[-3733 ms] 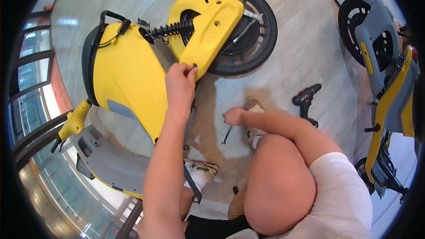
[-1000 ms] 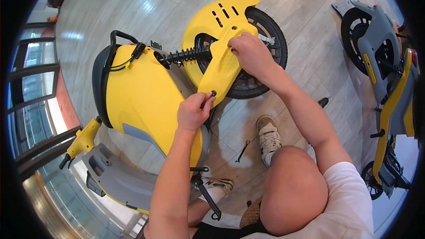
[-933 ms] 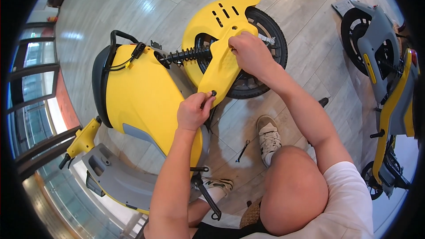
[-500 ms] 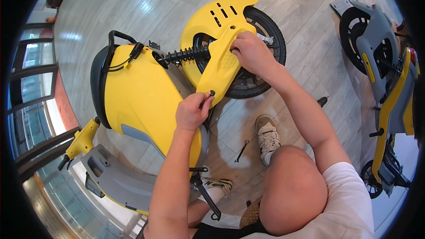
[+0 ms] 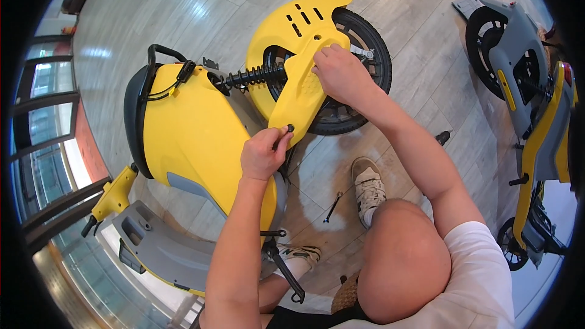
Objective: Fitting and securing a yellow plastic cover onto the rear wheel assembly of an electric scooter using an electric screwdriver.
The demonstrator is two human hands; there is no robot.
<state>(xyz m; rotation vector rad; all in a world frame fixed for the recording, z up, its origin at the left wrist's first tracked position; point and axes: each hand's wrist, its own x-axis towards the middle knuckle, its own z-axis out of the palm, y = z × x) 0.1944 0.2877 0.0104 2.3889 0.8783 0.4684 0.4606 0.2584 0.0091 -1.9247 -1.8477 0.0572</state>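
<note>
A yellow scooter (image 5: pixel 195 140) lies on its side on the grey plank floor (image 5: pixel 183 12), its rear wheel (image 5: pixel 359 85) toward the far side and its grey footboard (image 5: pixel 158 247) toward the near left. Over the wheel sits a yellow rear fender (image 5: pixel 286 30), and a narrower yellow side cover (image 5: pixel 301 88) runs from the wheel hub down toward the body of the scooter. A black coil spring (image 5: pixel 253 76) spans between the body and the wheel, just left of the cover.

The left hand (image 5: pixel 262 152) is at the lower tip of the side cover, its fingers (image 5: pixel 281 137) pinched around a small black fastener (image 5: pixel 290 128) that sits on the cover's end. The right hand (image 5: pixel 341 73) rests on the upper part of the same cover, next to the wheel hub; its fingers are curled and pressing on the plastic, gripping the cover's edge.

On the floor between the wheel and the person's knee lie a shoe (image 5: pixel 368 186) on the person's foot and a small dark wrench (image 5: pixel 332 207) just left of it. A dark tool (image 5: pixel 443 137) shows partly behind the right forearm. A second scooter (image 5: pixel 530 103), grey and yellow, stands well apart at the right edge of the floor.
</note>
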